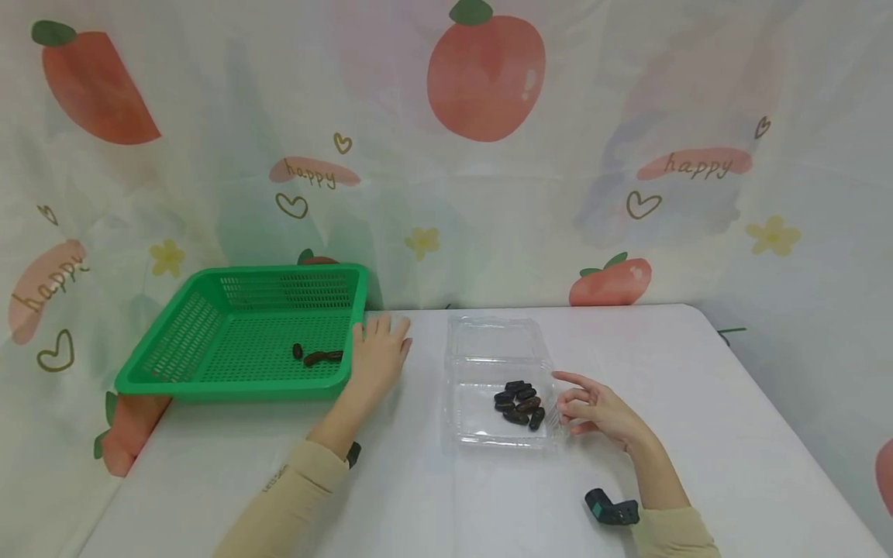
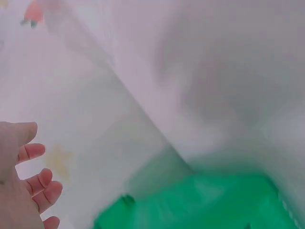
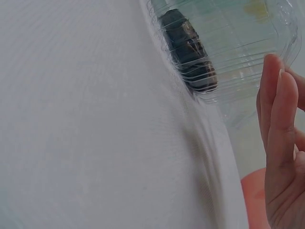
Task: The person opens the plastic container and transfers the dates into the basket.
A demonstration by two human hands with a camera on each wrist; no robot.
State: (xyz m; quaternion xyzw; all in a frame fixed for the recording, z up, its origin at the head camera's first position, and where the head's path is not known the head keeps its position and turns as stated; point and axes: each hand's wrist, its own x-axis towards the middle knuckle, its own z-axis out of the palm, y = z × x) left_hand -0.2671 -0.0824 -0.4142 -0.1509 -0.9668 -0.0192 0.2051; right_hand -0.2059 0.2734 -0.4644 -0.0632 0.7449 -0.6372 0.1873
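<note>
glistening dark, oblong dates [image 1: 528,405] in clear box [image 1: 474,407], left hand [image 1: 379,358], right hand [image 1: 603,412] both relaxed

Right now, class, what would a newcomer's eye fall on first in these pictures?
Probably the bright green basket, on the left in the head view, with a few dark pieces inside and the left fingers beside its right end. Next, the clear box just right of centre, holding a larger dark cluster, with the right fingers at its right edge. Behind, a large red fruit print stands out at top centre.

A fruit-printed backdrop [image 1: 391,101] hangs behind the white table [image 1: 725,418].
</note>
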